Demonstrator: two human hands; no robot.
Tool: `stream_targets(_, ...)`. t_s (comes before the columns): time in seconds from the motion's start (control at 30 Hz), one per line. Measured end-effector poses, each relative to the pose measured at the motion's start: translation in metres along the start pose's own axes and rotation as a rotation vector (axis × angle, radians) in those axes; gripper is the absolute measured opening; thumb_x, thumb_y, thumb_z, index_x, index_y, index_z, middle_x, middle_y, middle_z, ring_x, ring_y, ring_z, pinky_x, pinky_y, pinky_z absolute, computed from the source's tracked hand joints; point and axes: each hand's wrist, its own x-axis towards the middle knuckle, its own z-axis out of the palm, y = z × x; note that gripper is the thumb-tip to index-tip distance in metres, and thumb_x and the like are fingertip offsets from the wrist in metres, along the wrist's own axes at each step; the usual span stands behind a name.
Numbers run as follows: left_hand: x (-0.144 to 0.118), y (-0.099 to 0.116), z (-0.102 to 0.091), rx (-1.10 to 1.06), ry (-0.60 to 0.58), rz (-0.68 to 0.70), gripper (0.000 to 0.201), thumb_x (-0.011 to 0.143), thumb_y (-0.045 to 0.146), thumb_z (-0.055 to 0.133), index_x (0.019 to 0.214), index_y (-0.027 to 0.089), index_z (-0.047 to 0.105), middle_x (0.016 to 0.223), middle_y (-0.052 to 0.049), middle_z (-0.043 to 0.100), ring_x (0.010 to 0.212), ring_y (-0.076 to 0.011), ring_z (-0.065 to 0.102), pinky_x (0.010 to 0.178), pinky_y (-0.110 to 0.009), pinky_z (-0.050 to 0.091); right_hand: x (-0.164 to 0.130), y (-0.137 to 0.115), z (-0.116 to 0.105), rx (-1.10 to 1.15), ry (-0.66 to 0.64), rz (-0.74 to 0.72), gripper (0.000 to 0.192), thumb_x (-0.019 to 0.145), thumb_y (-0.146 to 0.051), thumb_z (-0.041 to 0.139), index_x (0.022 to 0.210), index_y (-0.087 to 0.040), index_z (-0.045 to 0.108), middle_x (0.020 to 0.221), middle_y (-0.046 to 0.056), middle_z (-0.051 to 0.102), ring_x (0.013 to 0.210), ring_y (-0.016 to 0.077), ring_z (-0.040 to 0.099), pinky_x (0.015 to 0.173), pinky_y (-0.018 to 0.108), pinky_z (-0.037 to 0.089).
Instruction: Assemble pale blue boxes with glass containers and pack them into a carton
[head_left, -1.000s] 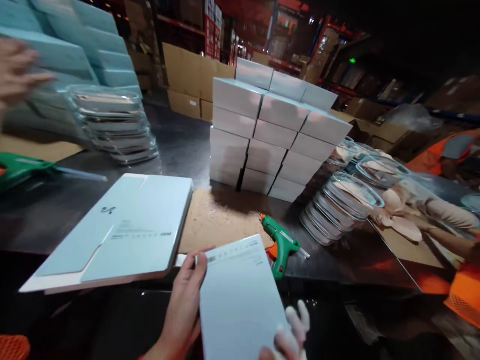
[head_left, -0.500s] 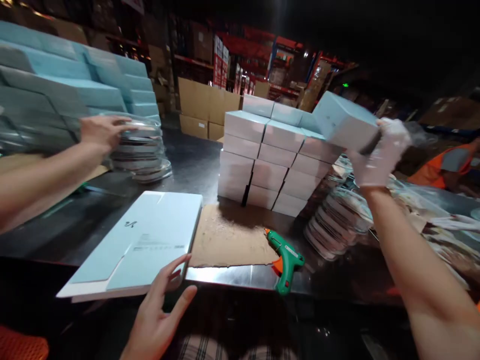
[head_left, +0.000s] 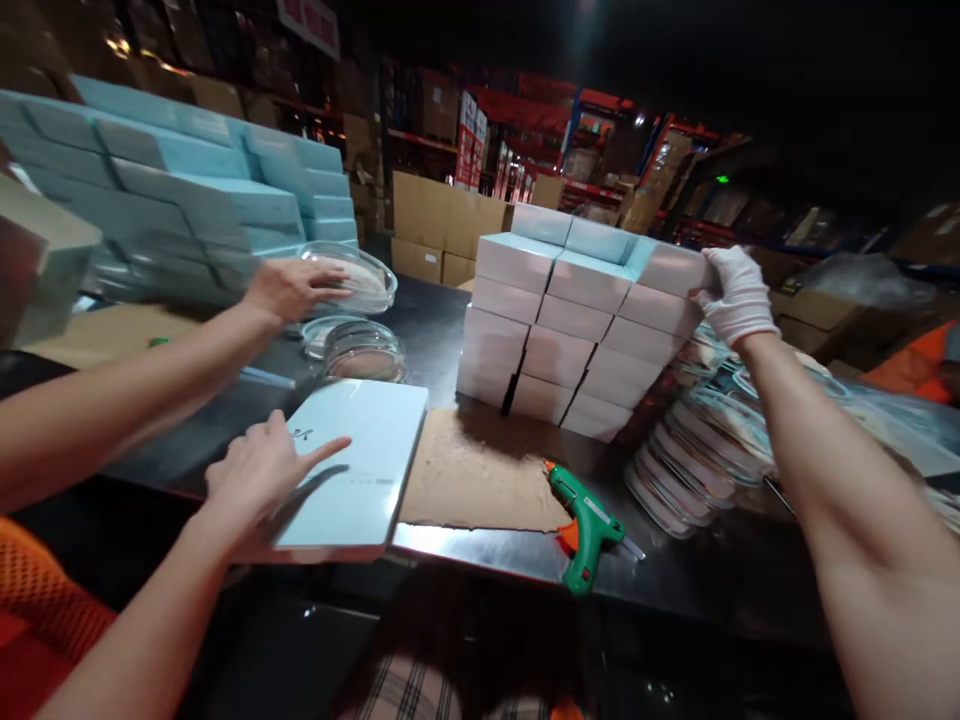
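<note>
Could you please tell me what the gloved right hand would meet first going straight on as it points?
The right hand would probably meet the white-sided carton directly ahead first; they appear to touch, though depth is unclear.

The dark worktop directly supports a pale-blue carton left of centre, a cardboard sheet at lower centre, a box stack mid-frame, and, towards the right, a glue gun and stacked clear containers.

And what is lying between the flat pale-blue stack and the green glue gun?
In the head view, a brown cardboard sheet lies between them.
</note>
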Motion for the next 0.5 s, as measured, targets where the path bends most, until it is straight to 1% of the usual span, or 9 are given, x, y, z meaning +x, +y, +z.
stream_targets(0.1,0.011,0.006,0.008,0.092,-0.111,-0.042,0.097,0.082,0.083,0.061,0.129,-0.001,0.059,0.130,-0.041,0.065,0.123,-0.0588,0.065,0.092,-0.068,0.056,0.007,-0.002,-0.001,-0.010,-0.009,0.016,0.066,0.085,-0.017,0.067,0.141,0.016,0.053,0.149,0.030,0.059,0.147,0.0280,0.049,0.116,0.039,0.035)
stream_targets(0.2,0.008,0.005,0.017,0.099,-0.113,0.000,0.084,0.089,0.074,0.060,0.128,0.000,0.061,0.128,-0.039,0.067,0.119,-0.0568,0.068,0.088,-0.065,0.056,0.006,-0.008,-0.002,-0.025,-0.011,0.028,0.076,0.089,-0.022,0.065,0.152,0.012,0.043,0.164,0.035,0.039,0.159,0.0394,0.028,0.120,0.052,0.029)
stream_targets(0.27,0.001,0.004,0.017,0.080,-0.040,0.009,0.080,0.091,0.067,0.062,0.135,0.001,0.059,0.130,-0.040,0.065,0.120,-0.0563,0.067,0.088,-0.064,0.055,-0.011,-0.018,0.000,-0.072,0.081,0.069,0.087,0.091,-0.029,0.067,0.162,0.006,0.031,0.171,0.035,0.020,0.162,0.0466,0.013,0.121,0.063,0.022)
stream_targets(0.3,-0.004,0.004,0.014,0.066,0.031,0.016,0.080,0.093,0.064,0.062,0.141,0.000,0.056,0.133,-0.041,0.063,0.121,-0.0562,0.066,0.089,-0.064,0.055,-0.026,-0.026,0.003,-0.081,0.151,0.085,0.089,0.091,-0.031,0.069,0.163,0.005,0.030,0.172,0.035,0.019,0.163,0.0474,0.012,0.122,0.065,0.020)
stream_targets(0.33,-0.010,0.005,0.009,0.055,0.127,0.029,0.081,0.095,0.062,0.061,0.146,0.000,0.052,0.136,-0.041,0.061,0.124,-0.0562,0.064,0.091,-0.065,0.054,-0.048,-0.036,0.008,-0.066,0.215,0.081,0.087,0.092,-0.032,0.071,0.162,0.006,0.034,0.171,0.035,0.025,0.163,0.0463,0.019,0.123,0.064,0.021)
stream_targets(0.37,-0.018,0.007,0.001,0.045,0.232,0.039,0.082,0.097,0.061,0.059,0.151,0.000,0.049,0.139,-0.041,0.059,0.126,-0.0559,0.062,0.093,-0.065,0.054,-0.075,-0.047,0.014,-0.016,0.256,0.052,0.081,0.091,-0.031,0.074,0.157,0.007,0.044,0.166,0.035,0.037,0.160,0.0436,0.030,0.125,0.060,0.026)
stream_targets(0.4,-0.028,0.008,-0.007,0.030,0.337,0.048,0.083,0.099,0.061,0.056,0.155,0.001,0.045,0.141,-0.039,0.058,0.127,-0.0548,0.061,0.094,-0.065,0.054,-0.107,-0.061,0.022,0.066,0.254,-0.020,0.066,0.095,-0.028,0.071,0.149,0.005,0.056,0.156,0.032,0.054,0.153,0.0374,0.046,0.125,0.053,0.034)
stream_targets(0.47,-0.052,0.013,-0.023,-0.019,0.501,0.051,0.079,0.101,0.063,0.053,0.157,0.007,0.047,0.137,-0.031,0.065,0.121,-0.0489,0.067,0.089,-0.058,0.058,-0.183,-0.094,0.038,0.269,0.123,-0.187,0.043,0.101,-0.026,0.063,0.139,-0.005,0.069,0.135,0.025,0.072,0.133,0.0308,0.066,0.117,0.049,0.049)
stream_targets(0.5,-0.066,0.016,-0.028,-0.062,0.533,0.084,0.074,0.100,0.063,0.054,0.153,0.012,0.055,0.131,-0.024,0.070,0.113,-0.0433,0.071,0.085,-0.051,0.060,-0.221,-0.112,0.045,0.370,0.053,-0.195,0.040,0.103,-0.025,0.061,0.141,-0.013,0.068,0.132,0.020,0.074,0.125,0.0279,0.071,0.110,0.046,0.056)
